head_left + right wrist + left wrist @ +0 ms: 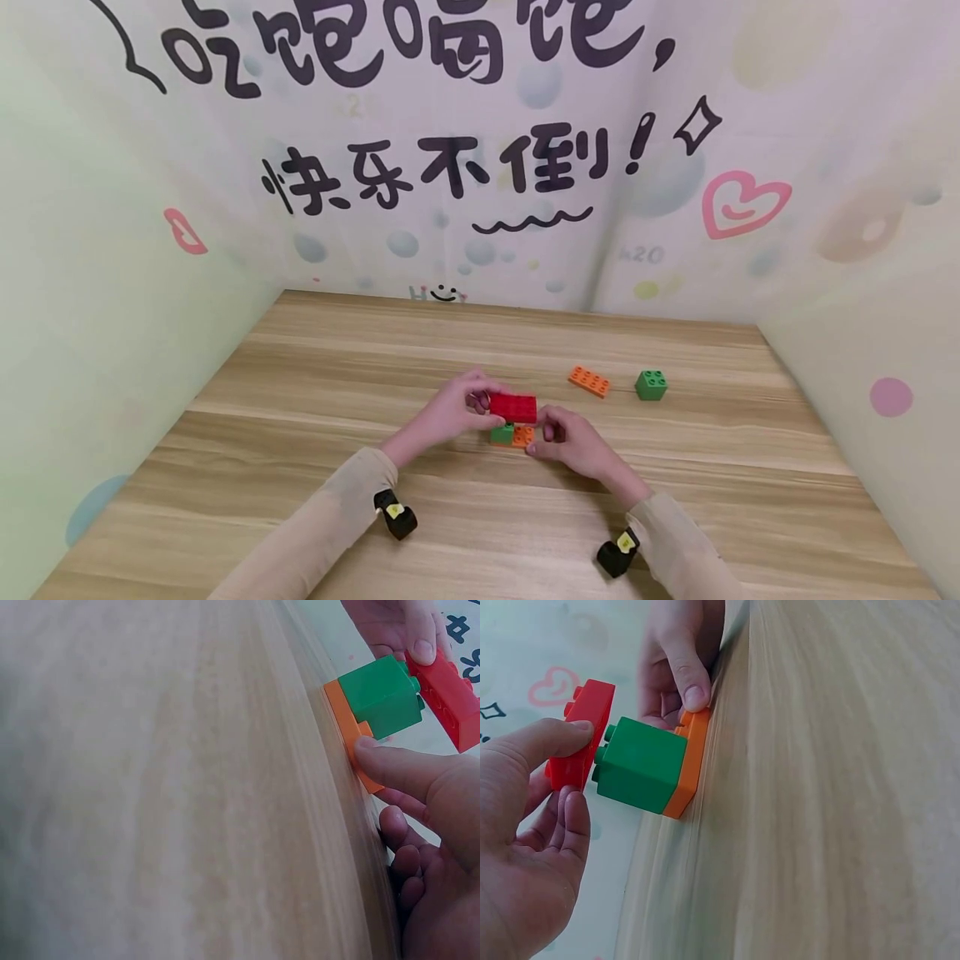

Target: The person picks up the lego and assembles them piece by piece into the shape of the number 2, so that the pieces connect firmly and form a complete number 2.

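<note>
The left hand [465, 402] is pinching a red building brick [513, 407] between its thumb and its bent fingers. The red brick is hanging just over a green building block [502, 434], its bumps facing up and its body tipping a little. I cannot tell if the two are touching. The green block is sitting on one end of a flat orange building brick [523, 437], and that orange brick is lying on the wooden table [465, 533], near the middle. The right hand [573, 442] is holding the other end of the orange brick, with its thumb at the near side and its fingers curling.

Farther back, to the right, a second flat orange brick [589, 381] is lying with its bumps up. Near it, a green cube brick [651, 385] is standing with four bumps on top.

The person is wearing pale sleeves [322, 517]. A small black box [395, 514] is sitting at the left wrist, and another black box [618, 553] is sitting at the right one. Behind the table, a white wall sheet [450, 108] is showing big black writing and a pink heart [746, 205].
</note>
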Motion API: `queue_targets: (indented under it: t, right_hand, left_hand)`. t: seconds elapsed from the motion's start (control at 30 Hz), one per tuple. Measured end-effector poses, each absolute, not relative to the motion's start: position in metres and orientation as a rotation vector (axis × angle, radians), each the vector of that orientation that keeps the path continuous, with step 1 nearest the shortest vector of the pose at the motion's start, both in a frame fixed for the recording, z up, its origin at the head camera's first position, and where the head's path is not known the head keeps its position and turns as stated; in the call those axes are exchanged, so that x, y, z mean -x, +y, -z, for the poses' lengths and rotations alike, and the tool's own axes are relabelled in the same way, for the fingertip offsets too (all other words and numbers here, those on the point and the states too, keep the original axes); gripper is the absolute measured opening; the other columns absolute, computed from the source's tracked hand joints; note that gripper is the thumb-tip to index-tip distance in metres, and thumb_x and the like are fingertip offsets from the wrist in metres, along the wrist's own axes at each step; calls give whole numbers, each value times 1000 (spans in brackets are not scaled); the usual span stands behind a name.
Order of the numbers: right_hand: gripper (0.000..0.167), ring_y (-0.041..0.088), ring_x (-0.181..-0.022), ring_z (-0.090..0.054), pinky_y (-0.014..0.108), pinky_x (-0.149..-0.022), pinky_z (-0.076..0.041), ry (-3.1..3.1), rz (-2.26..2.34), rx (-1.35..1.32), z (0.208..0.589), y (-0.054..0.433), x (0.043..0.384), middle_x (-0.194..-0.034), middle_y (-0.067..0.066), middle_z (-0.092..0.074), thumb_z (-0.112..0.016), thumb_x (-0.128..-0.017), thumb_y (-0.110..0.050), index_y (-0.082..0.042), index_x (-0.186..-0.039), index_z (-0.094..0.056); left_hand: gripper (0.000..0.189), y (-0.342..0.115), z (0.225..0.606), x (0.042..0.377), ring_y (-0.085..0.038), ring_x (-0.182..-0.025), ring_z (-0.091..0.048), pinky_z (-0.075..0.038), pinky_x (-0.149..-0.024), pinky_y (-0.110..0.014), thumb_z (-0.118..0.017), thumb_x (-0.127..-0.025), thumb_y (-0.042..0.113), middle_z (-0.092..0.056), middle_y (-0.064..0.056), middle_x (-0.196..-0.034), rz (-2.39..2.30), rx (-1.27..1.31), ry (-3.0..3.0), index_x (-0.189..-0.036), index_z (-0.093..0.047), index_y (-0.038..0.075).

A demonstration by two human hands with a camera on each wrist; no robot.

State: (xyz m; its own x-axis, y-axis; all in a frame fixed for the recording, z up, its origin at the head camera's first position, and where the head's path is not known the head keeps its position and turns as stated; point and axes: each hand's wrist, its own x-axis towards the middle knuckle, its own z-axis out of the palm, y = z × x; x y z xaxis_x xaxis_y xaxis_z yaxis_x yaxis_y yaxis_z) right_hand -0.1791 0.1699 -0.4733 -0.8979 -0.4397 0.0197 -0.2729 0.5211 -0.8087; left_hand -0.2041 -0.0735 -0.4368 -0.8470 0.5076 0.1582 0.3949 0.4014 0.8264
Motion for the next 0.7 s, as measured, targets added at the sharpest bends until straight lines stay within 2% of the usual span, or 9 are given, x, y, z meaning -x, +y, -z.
queue_targets:
  t: [0.17, 0.37, 0.7]
  right_hand:
    - [22, 12, -72, -45, 22, -63, -35, 2568, 1325, 607, 473, 170, 179, -82, 6, -53, -76, -86, -19, -10, -99, -61]
    - [23, 11, -71, -45, 21, -63, -35, 2575, 1332, 627, 473, 170, 179, -80, 2, -50, -77, -86, -19, -9, -98, -61]
    - [22, 11, -71, -45, 21, -63, -35, 2592, 1327, 599, 474, 170, 180, -80, 2, -51, -77, -85, -20, -10, -99, -62]
  left_hand:
    - [40, -72, 440, 203, -10, -86, -56, -53, -76, -21, -81, -81, 11, -61, -7, -103, -1446, -817, 2525, -119, -71, 11]
    - [40, -72, 443, 202, -10, -86, -55, -52, -76, -19, -81, -81, 11, -61, -6, -105, -1437, -793, 2529, -119, -72, 14]
    - [40, -72, 447, 201, -10, -84, -55, -52, -74, -18, -81, -81, 12, -61, -6, -105, -1459, -812, 2528, -119, -72, 14]
